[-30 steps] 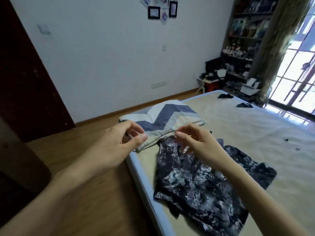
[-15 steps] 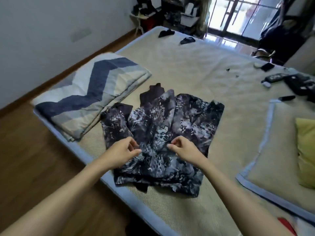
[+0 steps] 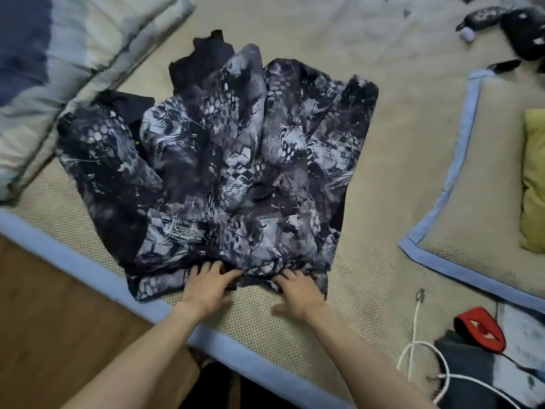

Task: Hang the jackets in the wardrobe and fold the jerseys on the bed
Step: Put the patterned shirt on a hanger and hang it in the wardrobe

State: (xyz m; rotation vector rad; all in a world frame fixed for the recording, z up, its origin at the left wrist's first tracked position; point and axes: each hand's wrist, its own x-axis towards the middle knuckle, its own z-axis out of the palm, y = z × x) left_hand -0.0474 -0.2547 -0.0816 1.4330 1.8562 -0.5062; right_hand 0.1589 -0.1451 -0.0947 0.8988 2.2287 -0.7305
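jersey (image 3: 224, 160) flat on bed (image 3: 383, 149) | left hand (image 3: 206, 286), right hand (image 3: 296, 292) grip: fingers curled pinching hem

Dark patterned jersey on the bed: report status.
Left hand and right hand both grip near hem. Dark grey-and-black patterned jersey spread on woven bed mat, rumpled, unfolded. White cable lies to the right, apart.
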